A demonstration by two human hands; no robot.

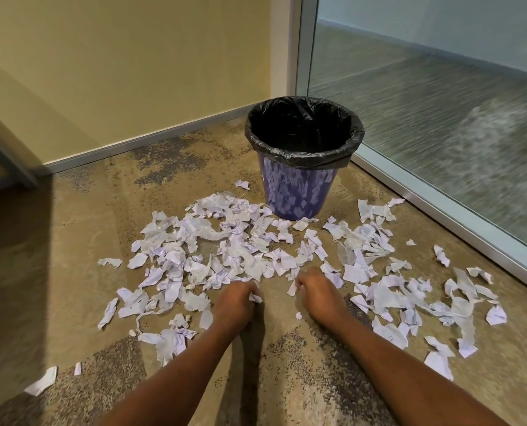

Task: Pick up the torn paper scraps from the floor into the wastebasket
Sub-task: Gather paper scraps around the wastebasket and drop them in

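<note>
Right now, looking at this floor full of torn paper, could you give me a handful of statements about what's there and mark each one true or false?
1. The wastebasket stands upright in the corner, lined with a black bag. True.
2. Most of the paper scraps are already in the basket. False: they lie spread over the floor in front of it, and none show inside the bag.
3. Both hands are down among the scraps. True: the left hand and the right hand are curled closed at floor level, each with paper at its fingers.
4. The basket lies tipped on its side. False: it stands on its base.
5. A glass panel runs along the right side. True.
</note>
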